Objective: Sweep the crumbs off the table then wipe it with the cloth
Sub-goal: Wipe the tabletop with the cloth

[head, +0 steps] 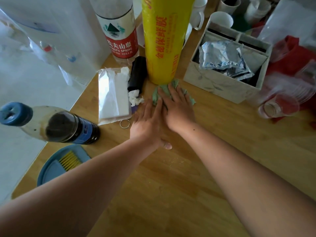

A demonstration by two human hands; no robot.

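Note:
A crumpled green cloth (174, 84) lies on the wooden table (213, 151) at the foot of a tall yellow roll. My right hand (177, 108) presses flat on the cloth with straight fingers. My left hand (147, 124) lies flat beside it, its fingertips touching the cloth's left edge. A few pale crumbs (172, 160) are scattered on the wood just behind the hands. A blue dustpan (51, 170) holding a brush with yellow bristles (70, 159) sits at the table's left edge.
The yellow cling-film roll (164, 40) stands behind the cloth. A water bottle (119, 31), a dark cylinder (137, 74), a clear packet (112, 98) and white tissue scraps (135, 99) sit left of it. A sauce bottle (56, 125) leans left; a grey box (227, 65) and plastic cups (282, 103) stand right.

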